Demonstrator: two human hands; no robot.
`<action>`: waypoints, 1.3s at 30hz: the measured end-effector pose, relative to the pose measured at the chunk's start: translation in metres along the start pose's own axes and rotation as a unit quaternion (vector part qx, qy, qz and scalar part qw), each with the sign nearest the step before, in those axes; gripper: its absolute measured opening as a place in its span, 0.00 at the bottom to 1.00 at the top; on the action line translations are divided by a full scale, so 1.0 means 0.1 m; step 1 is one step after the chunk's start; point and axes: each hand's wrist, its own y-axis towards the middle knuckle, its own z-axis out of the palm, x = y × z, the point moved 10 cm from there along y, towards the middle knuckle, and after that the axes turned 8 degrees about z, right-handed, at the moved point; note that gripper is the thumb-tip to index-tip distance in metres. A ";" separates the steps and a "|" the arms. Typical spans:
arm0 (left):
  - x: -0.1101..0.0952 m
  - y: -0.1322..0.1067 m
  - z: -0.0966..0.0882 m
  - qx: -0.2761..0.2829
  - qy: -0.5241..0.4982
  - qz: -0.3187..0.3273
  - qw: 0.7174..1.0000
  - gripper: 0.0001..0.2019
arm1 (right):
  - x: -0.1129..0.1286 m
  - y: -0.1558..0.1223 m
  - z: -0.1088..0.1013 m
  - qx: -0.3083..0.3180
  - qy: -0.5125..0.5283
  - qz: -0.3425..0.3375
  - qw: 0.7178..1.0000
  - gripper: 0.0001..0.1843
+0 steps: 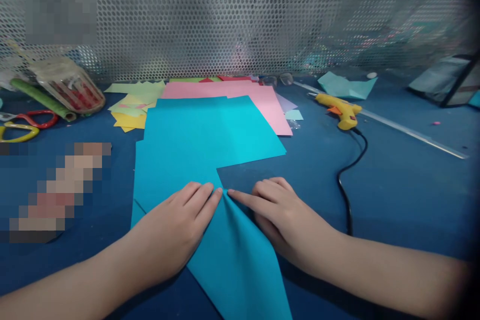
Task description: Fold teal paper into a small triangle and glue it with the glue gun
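Left hand (176,232) and right hand (281,215) press paper (210,145), palms down, fingertips close.

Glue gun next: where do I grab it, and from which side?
Take the yellow glue gun by its handle, the stubby end pointing toward you where the black cord leaves. It lies flat on the blue table with the nozzle pointing left, so coming in from the near right with the right hand probably keeps clear of the tip.
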 end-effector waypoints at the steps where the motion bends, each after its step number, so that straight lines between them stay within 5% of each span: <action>1: 0.00 0.00 -0.01 -0.001 0.000 0.001 1.000 0.27 | 0.00 0.00 0.00 0.001 0.005 0.000 1.000 0.22; 25: 0.02 0.03 0.05 0.017 -0.016 0.002 1.000 0.25 | -0.06 0.00 0.05 0.021 0.028 0.011 0.999 0.22; 33: -0.02 0.01 0.00 -0.001 0.007 0.005 1.000 0.25 | -0.14 0.06 0.03 0.089 0.082 0.048 0.992 0.24; 39: -0.05 0.00 -0.07 -0.020 0.028 0.021 0.999 0.23 | -0.31 0.12 -0.03 0.073 0.217 0.145 0.963 0.19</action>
